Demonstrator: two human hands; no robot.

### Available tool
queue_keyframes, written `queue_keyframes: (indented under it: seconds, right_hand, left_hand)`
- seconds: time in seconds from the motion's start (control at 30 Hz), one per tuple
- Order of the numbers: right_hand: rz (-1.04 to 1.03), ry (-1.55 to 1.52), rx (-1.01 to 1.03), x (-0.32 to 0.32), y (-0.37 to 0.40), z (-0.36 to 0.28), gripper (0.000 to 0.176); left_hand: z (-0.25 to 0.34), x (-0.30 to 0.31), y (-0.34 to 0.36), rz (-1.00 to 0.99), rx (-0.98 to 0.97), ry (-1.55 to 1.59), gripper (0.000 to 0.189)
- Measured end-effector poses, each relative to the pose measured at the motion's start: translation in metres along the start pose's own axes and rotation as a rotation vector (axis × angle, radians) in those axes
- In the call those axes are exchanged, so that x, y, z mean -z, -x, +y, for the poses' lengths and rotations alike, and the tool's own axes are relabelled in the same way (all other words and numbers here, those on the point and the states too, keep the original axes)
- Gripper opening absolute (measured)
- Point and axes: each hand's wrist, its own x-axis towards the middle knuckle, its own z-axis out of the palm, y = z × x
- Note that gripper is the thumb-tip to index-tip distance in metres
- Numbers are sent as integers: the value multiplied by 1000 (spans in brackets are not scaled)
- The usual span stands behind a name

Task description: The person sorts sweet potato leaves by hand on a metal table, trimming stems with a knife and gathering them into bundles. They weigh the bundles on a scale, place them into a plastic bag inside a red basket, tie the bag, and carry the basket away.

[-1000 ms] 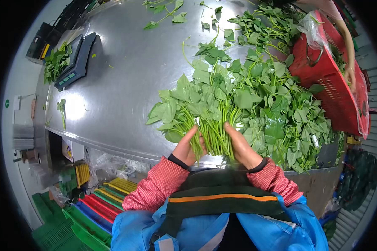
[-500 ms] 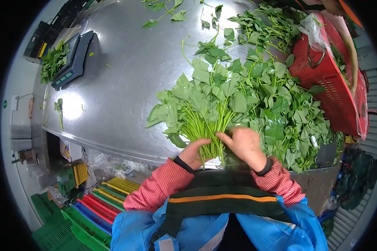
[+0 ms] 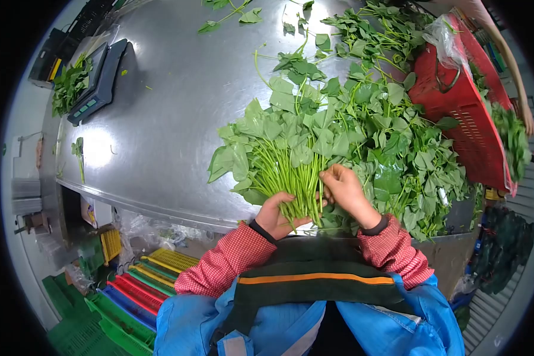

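Gripping stems (image 3: 296, 184), left hand (image 3: 277, 215), right hand (image 3: 345, 188) pinching

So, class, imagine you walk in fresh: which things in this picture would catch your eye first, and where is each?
First comes the bunch of leafy greens at the near edge of the steel table, its stems gripped by the left hand and pinched by the right hand. Behind it, a loose heap of greens spreads towards the red basket at the right edge.
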Motion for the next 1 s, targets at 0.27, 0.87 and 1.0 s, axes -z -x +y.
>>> queue_keyframes:
  seconds: [0.27, 0.87, 1.0]
  right_hand:
    - [208, 663, 383, -11, -2, -60, 29]
    - [-782, -778, -239, 6, 83, -69, 7]
    - [-747, -702, 7, 42, 96, -75, 11]
  left_hand:
    - [-4, 0, -1, 0, -18, -59, 52]
    - [8, 34, -26, 119, 66, -337, 23]
    - [10, -5, -8, 159, 34, -237, 21]
